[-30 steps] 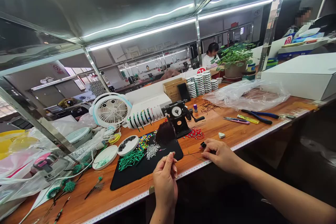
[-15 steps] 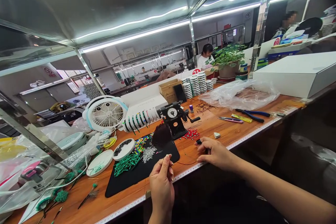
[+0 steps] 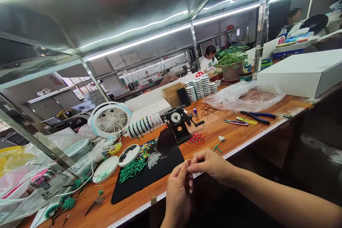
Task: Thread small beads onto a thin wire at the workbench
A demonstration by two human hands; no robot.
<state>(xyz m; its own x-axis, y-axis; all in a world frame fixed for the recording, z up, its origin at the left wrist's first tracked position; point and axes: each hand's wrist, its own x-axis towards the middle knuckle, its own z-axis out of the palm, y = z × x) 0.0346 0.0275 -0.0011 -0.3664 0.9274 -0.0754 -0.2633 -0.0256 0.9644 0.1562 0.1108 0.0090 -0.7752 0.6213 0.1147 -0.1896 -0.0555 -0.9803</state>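
Head view: left hand (image 3: 178, 185), right hand (image 3: 215, 166) pinched closed, contents unclear; one black mat (image 3: 144, 182), two white dishes (image 3: 112, 165).

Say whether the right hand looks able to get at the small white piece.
Likely yes: the small white piece lies uncovered just beyond the right hand, with only a low green piece between, though it is up against the left hand.

small green piece (image 3: 217, 149) lies near the right hand (image 3: 212, 166)
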